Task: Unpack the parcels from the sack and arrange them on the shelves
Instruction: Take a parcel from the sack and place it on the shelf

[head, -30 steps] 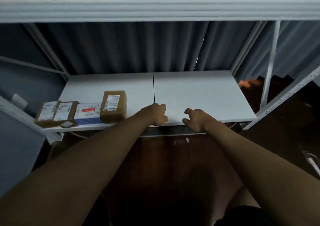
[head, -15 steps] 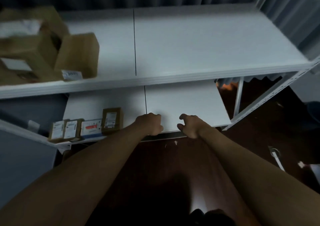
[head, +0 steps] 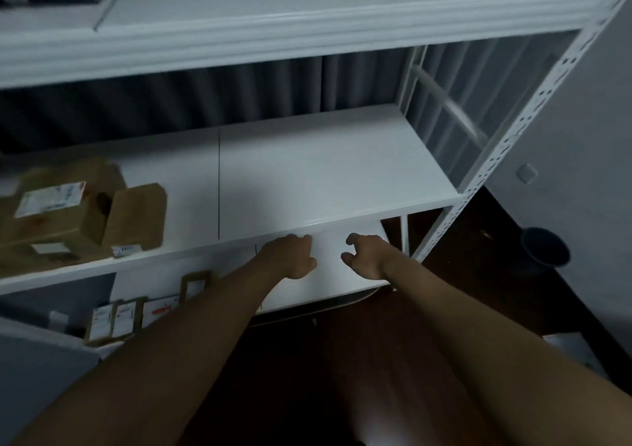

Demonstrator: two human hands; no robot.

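Parcels (head: 78, 213) of brown cardboard sit at the left of the middle shelf (head: 325, 171), smaller ones (head: 116, 319) at lower left on the bottom shelf (head: 342, 281), their white labels too blurred to read. White metal shelving stands before a grey curtain (head: 239, 93) over dark floor (head: 461, 291). Both grips hold nothing: left hand (head: 290, 255) and right hand (head: 366, 255) hang loosely curled over the bottom shelf, mid-frame.

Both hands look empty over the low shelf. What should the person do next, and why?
Probably pull both hands back and fetch another parcel. The left hand and right hand hold nothing, and the lower shelf has bare room beside the small boxes.
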